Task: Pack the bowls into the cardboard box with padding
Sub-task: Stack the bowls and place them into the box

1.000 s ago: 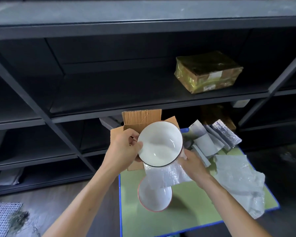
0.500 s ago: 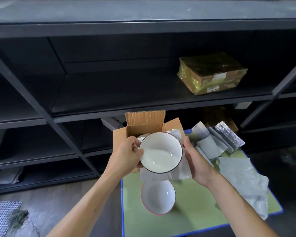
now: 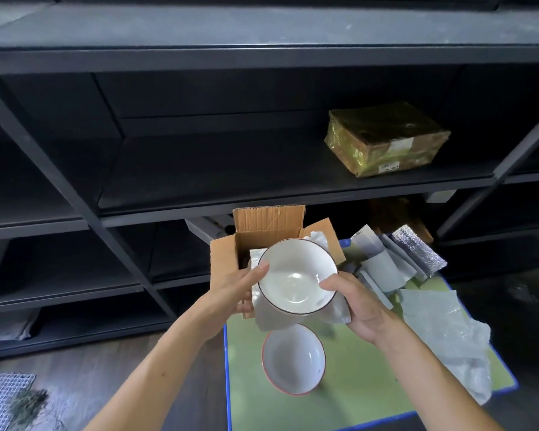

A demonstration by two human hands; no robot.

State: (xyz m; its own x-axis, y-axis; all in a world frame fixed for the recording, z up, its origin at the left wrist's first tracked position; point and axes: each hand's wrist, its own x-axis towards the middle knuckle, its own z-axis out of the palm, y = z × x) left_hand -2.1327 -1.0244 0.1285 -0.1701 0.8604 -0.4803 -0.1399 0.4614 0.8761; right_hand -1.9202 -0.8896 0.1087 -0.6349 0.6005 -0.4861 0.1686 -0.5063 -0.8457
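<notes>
A white bowl with a dark rim (image 3: 296, 275) is held in the air in front of the open cardboard box (image 3: 262, 231). A sheet of white foam padding (image 3: 274, 318) lies under it, wrapped around its underside. My left hand (image 3: 234, 290) grips the bowl's left rim, thumb on the inside. My right hand (image 3: 355, 303) grips the right rim and the padding beneath. A second white bowl with a red rim (image 3: 293, 359) stands on the green mat (image 3: 339, 399) just below. More padding shows inside the box.
Several folded foam and foil pads (image 3: 395, 262) lie right of the box. A crumpled foam sheet (image 3: 445, 331) covers the mat's right side. Dark shelving (image 3: 199, 181) rises behind, with a wrapped parcel (image 3: 386, 138) on it. A wire grid (image 3: 0, 399) lies on the floor at left.
My right hand has come up from under the padding and now grips the bowl's right rim. The bowl and padding have shifted slightly toward the box.
</notes>
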